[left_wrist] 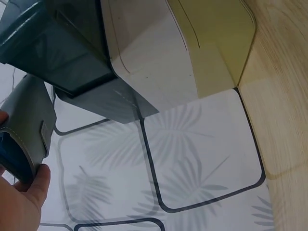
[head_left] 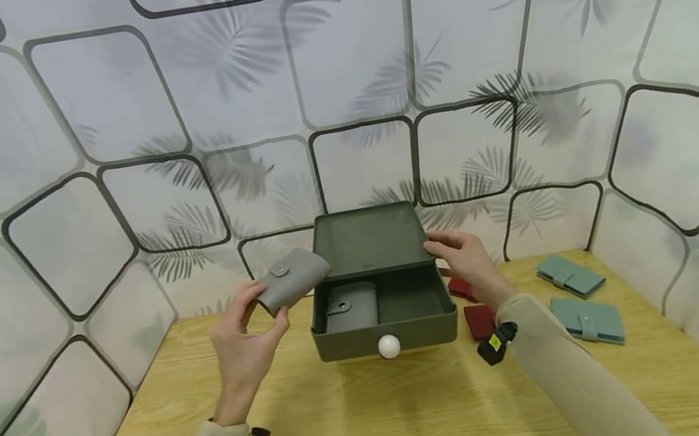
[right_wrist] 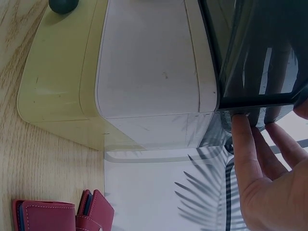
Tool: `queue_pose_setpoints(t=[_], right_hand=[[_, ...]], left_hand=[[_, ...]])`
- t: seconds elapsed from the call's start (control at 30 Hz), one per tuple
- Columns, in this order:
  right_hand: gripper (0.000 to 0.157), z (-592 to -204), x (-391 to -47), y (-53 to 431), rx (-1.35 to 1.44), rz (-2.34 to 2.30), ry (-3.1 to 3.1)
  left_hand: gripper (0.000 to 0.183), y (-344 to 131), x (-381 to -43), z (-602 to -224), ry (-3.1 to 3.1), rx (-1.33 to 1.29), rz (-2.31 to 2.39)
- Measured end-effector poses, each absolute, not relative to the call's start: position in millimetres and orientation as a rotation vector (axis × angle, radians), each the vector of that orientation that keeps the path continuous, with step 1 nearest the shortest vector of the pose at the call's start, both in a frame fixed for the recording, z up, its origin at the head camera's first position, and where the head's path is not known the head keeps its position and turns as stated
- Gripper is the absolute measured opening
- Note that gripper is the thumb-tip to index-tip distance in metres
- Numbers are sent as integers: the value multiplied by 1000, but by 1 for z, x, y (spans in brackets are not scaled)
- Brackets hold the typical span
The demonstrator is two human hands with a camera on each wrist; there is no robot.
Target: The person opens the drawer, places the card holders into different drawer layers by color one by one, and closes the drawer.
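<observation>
A person's left hand (head_left: pixel 243 353) is holding a grey wallet (head_left: pixel 293 278) aloft, just left of an open dark green drawer (head_left: pixel 344 345); the thumb and fingers are pinching it near one end, seemingly so that the rest of it is staying free and its snap tab is facing up. In the left wrist view its near end is showing a blue inside. The right hand (head_left: pixel 470 263) is resting its nearly straight fingers against the right side of the green cabinet top (head_left: pixel 367 238), clenching nothing, probably to steady the unit. The drawer, with its white knob (head_left: pixel 389 346), is sitting pulled out toward the person, which is leaving its inside exposed from above. A second grey wallet (head_left: pixel 360 307) is lying in its left part, tab toward the left, while bare drawer floor is showing to the right. Below, a cream tier (right_wrist: pixel 147 57) and a yellow tier (right_wrist: pixel 60 72) are standing stacked on the wooden worktop (head_left: pixel 360 434); their contents are staying hidden. Right of the unit, two red wallets (head_left: pixel 480 321) are lying partly behind the right arm, and two teal wallets (head_left: pixel 588 320) are lying farther right.
</observation>
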State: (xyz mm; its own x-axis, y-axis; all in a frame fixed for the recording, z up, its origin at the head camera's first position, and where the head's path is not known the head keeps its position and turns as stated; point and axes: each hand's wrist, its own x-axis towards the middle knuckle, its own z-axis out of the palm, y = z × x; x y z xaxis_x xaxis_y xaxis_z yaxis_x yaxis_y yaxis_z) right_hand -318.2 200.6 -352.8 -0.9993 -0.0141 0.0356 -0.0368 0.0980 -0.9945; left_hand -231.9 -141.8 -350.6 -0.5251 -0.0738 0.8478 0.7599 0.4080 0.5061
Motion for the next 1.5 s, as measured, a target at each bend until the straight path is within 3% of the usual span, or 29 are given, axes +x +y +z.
queue_pose_setpoints(t=[0.7, 1.03, 1.5], right_hand=[[51, -352, -320, 201, 58, 2083, -2314], [50, -352, -318, 200, 72, 2074, -2328], [50, -352, -319, 200, 44, 2092, -2315]], left_hand=[[41, -118, -228, -348, -1924, -817, -1445], [41, -107, -225, -345, -1999, -909, -1313], [41, -109, -255, -358, -2238, -1015, -1205]])
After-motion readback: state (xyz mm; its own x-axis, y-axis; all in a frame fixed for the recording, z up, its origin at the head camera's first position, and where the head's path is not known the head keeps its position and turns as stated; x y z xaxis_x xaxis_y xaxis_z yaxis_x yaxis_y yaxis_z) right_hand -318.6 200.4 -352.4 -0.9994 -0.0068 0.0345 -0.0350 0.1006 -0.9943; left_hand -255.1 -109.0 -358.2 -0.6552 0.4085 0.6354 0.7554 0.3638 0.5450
